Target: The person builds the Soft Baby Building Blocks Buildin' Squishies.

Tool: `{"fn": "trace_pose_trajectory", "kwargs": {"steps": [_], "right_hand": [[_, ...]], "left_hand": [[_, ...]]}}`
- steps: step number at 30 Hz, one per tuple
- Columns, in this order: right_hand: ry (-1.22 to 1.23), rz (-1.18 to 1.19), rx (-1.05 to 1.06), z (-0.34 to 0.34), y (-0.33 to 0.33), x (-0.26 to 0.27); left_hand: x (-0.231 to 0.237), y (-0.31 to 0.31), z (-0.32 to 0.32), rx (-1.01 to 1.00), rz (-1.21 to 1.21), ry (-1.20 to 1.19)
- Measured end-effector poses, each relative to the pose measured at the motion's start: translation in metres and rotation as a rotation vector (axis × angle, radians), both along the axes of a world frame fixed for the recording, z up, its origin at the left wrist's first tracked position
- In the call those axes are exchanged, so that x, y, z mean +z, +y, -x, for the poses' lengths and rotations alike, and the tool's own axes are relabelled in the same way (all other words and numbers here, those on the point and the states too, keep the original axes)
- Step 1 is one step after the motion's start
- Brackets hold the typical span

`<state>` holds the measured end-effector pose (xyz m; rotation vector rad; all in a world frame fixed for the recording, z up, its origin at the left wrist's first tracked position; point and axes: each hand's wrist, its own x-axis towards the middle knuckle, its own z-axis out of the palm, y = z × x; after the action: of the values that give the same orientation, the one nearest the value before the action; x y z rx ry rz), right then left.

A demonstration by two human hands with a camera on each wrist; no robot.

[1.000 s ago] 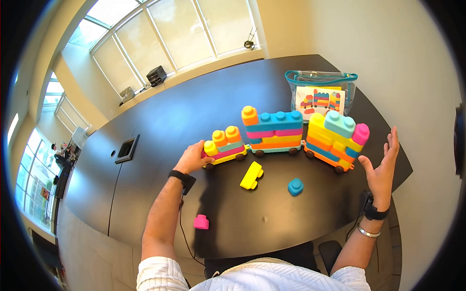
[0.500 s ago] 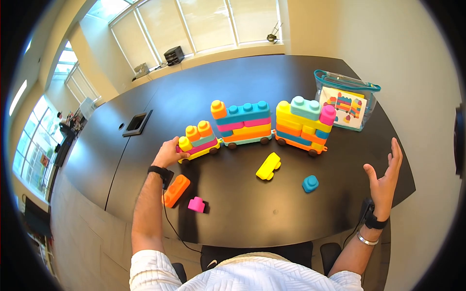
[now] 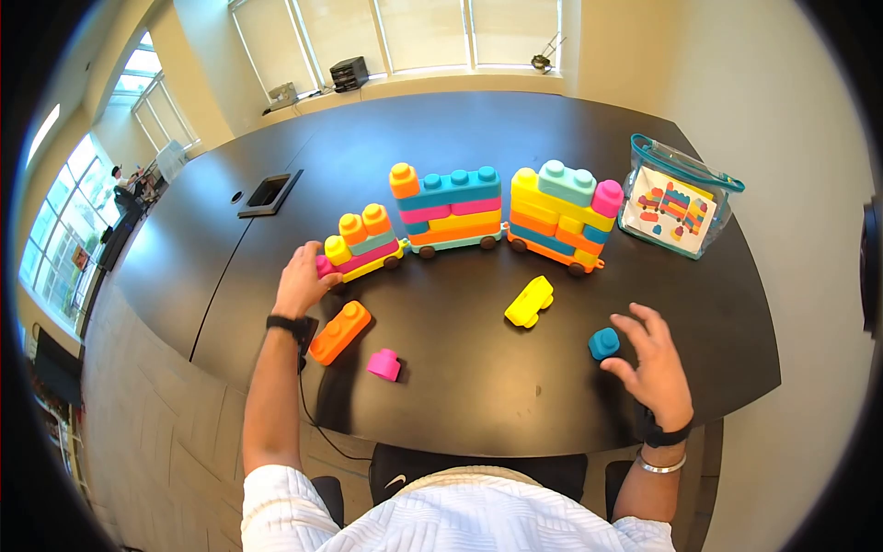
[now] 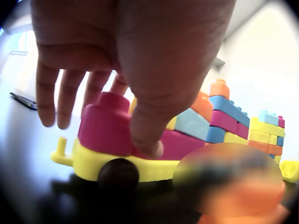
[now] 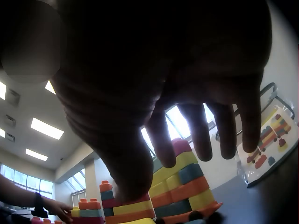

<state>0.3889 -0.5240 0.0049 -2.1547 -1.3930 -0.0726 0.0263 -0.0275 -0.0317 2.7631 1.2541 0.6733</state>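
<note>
A toy train of building blocks stands in three linked cars on the table: the left car [image 3: 370, 262], the middle car [image 3: 452, 221] and the right car [image 3: 556, 241]. My left hand [image 3: 302, 281] grips the left car's outer end, thumb on the near side of its magenta block [image 4: 105, 126] and fingers beyond it. Just left of my right hand [image 3: 655, 363] sits a small blue block [image 3: 603, 343]. That hand hovers with fingers loosely bent and spread, holding nothing. Loose nearby are a yellow block [image 3: 530, 302], an orange block [image 3: 340, 333] and a pink block [image 3: 384, 365].
A clear zip bag [image 3: 681, 198] with teal trim and a picture card stands at the right. Toward the left, a dark socket box [image 3: 270, 193] is set into the black table [image 3: 460, 368]. A cable [image 3: 313, 414] hangs from my left wrist.
My right hand has come down and left toward the blue block, its fingers bending. My left hand stays at the left car. The head view has shifted, bringing the orange block into sight.
</note>
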Motion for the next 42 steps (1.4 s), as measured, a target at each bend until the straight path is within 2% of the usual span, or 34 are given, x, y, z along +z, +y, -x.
{"fn": "trace_pose_trajectory", "kwargs": {"steps": [2,4,6,8,9,13,15,18,20,22,23,24,26,28,30,34,37,40,42], "right_hand": [[0.041,0.072,-0.012,0.004,0.005,-0.010],[0.118,0.164,-0.021,0.008,0.009,-0.016],[0.158,0.204,-0.048,0.011,0.015,-0.022],[0.069,0.288,-0.009,0.011,0.020,-0.031],[0.024,0.242,-0.014,0.012,0.021,-0.038],[0.045,0.280,0.031,0.016,0.026,-0.031],[0.094,0.220,0.111,0.020,0.028,-0.027],[0.160,0.156,0.188,0.029,0.029,-0.013],[0.157,0.118,0.224,0.034,0.031,-0.005],[0.201,0.039,0.235,0.039,0.030,0.000],[0.205,0.044,0.232,0.041,0.029,0.002],[0.242,0.003,0.234,0.042,0.027,0.005],[0.279,-0.038,0.256,0.046,0.031,0.008],[0.294,-0.081,0.296,0.051,0.034,0.009],[0.298,-0.078,0.328,0.055,0.036,0.009],[0.304,-0.054,0.338,0.057,0.035,0.003],[0.169,0.047,0.328,0.061,0.040,-0.004],[0.174,0.094,0.381,0.074,0.048,-0.018],[0.181,0.135,0.410,0.086,0.055,-0.026]], "left_hand": [[0.012,-0.032,0.009,0.019,-0.070,-0.064],[0.025,-0.071,0.022,0.037,0.006,-0.008],[0.016,-0.091,0.037,-0.026,0.073,-0.007],[0.008,-0.104,0.048,-0.008,0.292,0.190],[-0.006,-0.104,0.053,-0.076,0.171,0.202],[-0.002,-0.128,0.033,-0.066,0.255,0.112],[-0.001,-0.139,0.017,-0.126,0.183,0.093],[0.000,-0.145,0.002,-0.171,0.205,0.058],[0.009,-0.155,0.001,-0.127,0.260,0.038],[0.022,-0.166,0.004,-0.260,0.081,-0.054],[0.033,-0.175,0.007,-0.295,0.200,-0.045],[0.042,-0.185,0.006,-0.292,0.209,-0.040],[0.050,-0.199,0.005,-0.474,0.340,0.012],[0.043,-0.211,0.002,-0.453,0.315,0.073],[0.035,-0.215,-0.002,-0.422,0.253,0.191],[0.016,-0.212,0.001,-0.336,0.265,0.049],[0.023,-0.215,0.003,-0.370,0.319,0.084],[0.032,-0.225,-0.003,-0.429,0.403,-0.007],[0.028,-0.231,-0.007,-0.494,0.372,-0.061]]}}
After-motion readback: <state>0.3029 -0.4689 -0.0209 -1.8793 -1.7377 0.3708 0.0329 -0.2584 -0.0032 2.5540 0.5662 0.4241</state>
